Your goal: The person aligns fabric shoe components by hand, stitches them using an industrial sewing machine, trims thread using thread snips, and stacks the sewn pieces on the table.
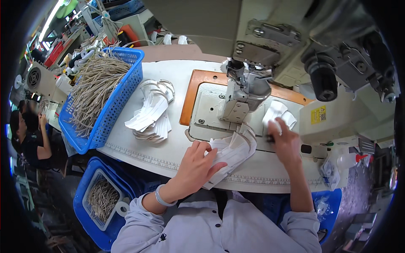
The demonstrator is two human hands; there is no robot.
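My left hand (192, 166) rests at the edge of a fanned stack of white curved cut pieces (238, 152), its thumb stretched over them and its index finger bent onto them. This stack lies in front of the sewing machine's foot area (236, 109). My right hand (287, 145) is closed and slightly blurred, with a small dark tool (270, 138) at its fingers; its exact kind is unclear. Just beyond that hand lie more white pieces (278, 113) on the machine bed. Another stack of white pieces (152, 114) lies to the left.
A blue basket (139, 63) full of beige cord lengths stands at the table's left edge. Below sits a blue tub (80, 206) holding a smaller container of cords. A white bottle with a red tip (348, 160) stands right. Another person (31, 135) sits far left.
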